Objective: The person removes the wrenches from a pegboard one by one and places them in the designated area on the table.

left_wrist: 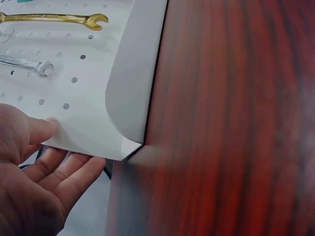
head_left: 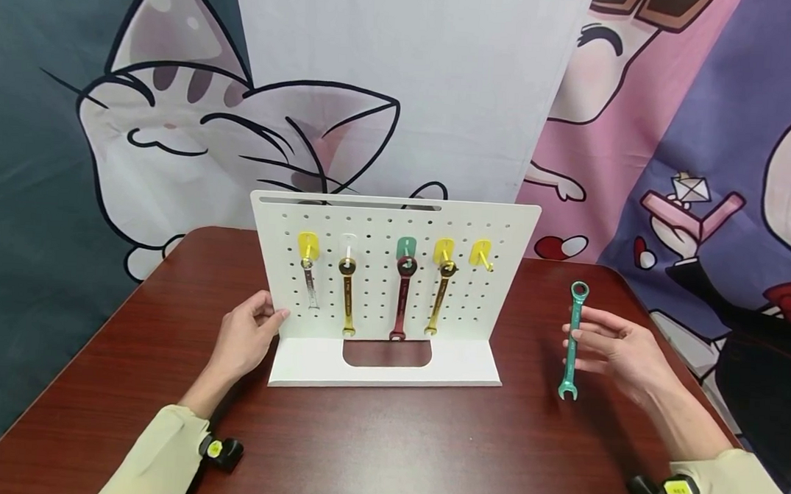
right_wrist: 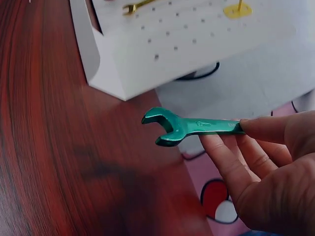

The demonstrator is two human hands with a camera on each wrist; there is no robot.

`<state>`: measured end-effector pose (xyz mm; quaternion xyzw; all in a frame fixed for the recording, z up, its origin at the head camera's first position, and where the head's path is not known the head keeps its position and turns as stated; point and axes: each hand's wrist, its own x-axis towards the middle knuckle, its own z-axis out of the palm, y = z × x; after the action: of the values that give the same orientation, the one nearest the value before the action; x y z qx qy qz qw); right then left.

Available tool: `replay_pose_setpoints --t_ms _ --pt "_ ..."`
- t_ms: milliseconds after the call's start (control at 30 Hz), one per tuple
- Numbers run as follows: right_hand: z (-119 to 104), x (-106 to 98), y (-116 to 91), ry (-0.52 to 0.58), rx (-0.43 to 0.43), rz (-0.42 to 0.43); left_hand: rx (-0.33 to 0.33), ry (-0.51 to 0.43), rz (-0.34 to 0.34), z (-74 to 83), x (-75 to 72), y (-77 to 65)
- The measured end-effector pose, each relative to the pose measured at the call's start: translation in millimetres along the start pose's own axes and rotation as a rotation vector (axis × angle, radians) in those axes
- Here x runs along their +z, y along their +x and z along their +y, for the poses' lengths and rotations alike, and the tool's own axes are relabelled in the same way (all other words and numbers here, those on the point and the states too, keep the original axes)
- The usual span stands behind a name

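Note:
My right hand (head_left: 629,353) pinches a green combination wrench (head_left: 573,343) between thumb and fingers, to the right of the white pegboard (head_left: 379,313). The wrench stands nearly upright, ring end up; its open end (right_wrist: 165,128) shows close in the right wrist view. At the board's left edge my left hand (head_left: 246,336) has its thumb on the front face and its fingers behind. On hooks hang a silver wrench (head_left: 311,284), a gold wrench (head_left: 348,296), a dark red wrench (head_left: 402,299) and another gold wrench (head_left: 439,300). The rightmost yellow hook (head_left: 480,254) shows its bare peg.
The pegboard stands on its own white base (head_left: 390,376), which has a cutout, on a reddish-brown table (head_left: 374,438). Behind the table hangs a cloth (head_left: 411,49) printed with cartoon figures. A dark object (head_left: 761,381) is beyond the table's right edge.

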<state>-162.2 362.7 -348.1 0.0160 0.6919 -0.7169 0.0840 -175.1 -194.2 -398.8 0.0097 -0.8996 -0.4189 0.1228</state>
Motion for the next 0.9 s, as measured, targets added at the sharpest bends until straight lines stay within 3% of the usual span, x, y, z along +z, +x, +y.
replay_pose_setpoints --t_ms 467,900 --pt "9.8 -46.5 15.3 -0.115 0.088 0.029 0.031 0.002 -0.007 -1.9 -1.5 0.2" --pt "15.1 -70.9 23.9 -0.195 0.169 0.019 0.058 0.045 -0.017 -1.9 -4.7 -2.8"
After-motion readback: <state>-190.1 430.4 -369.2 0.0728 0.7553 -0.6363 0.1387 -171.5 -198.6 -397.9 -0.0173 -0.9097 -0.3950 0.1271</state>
